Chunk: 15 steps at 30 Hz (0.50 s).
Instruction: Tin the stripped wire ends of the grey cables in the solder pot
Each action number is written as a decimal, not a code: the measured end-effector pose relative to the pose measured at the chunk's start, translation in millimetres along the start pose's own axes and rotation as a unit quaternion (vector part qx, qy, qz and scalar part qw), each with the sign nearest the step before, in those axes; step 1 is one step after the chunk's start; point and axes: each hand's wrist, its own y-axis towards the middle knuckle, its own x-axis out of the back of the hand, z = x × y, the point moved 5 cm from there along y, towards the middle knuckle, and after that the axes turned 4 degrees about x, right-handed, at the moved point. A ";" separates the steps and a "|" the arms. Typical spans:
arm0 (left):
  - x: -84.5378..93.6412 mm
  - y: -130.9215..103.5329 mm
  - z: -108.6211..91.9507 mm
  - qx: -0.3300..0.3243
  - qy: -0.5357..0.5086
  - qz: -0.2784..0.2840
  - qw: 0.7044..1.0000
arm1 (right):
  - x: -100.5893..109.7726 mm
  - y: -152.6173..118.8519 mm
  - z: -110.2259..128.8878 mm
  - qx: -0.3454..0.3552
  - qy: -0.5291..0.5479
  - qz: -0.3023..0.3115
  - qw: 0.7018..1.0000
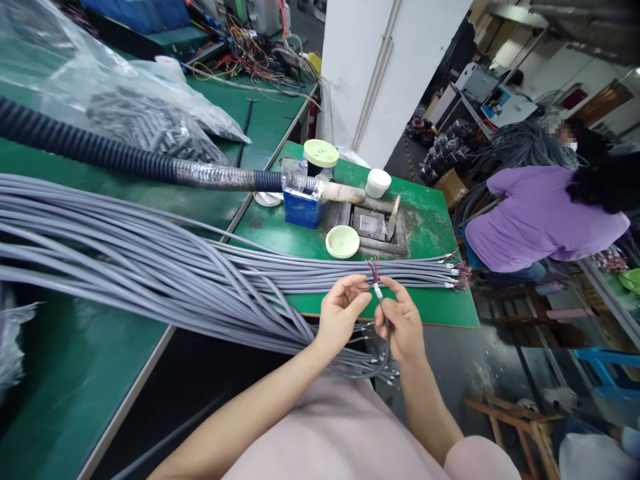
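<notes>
My right hand (400, 320) pinches one grey cable (387, 340) just below its white-wrapped end (378, 291). Thin coloured wires (374, 268) fan out upward from that end. Close by on the left is my left hand (345, 308), its fingers curved and apart, the fingertips near the wires with nothing visibly gripped. Behind both hands, a thick bundle of grey cables (200, 267) runs across the green table (450, 310), with stripped coloured ends (460, 272) at the right. More cable ends hang below my hands.
A solder pot (371, 223), a blue box (302, 208) with a ribbed hose (100, 150), a green lid (343, 241), a lidded tub (321, 155) and a white jar (378, 183) stand beyond the cables. A person in a purple shirt (540, 213) sits at the right.
</notes>
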 end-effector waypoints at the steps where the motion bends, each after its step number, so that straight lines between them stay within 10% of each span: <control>1: -2.2 -0.3 6.3 0.046 -0.034 0.015 0.998 | -1.5 -0.8 -0.5 0.003 0.002 -0.004 1.000; 5: -12.7 -8.1 19.1 0.195 -0.131 0.138 0.962 | -0.5 -0.5 1.0 -0.014 -0.039 0.050 0.998; 15: -10.6 -34.3 10.2 0.256 -0.088 0.311 0.911 | 11.8 28.2 29.3 -0.017 -0.126 0.235 0.964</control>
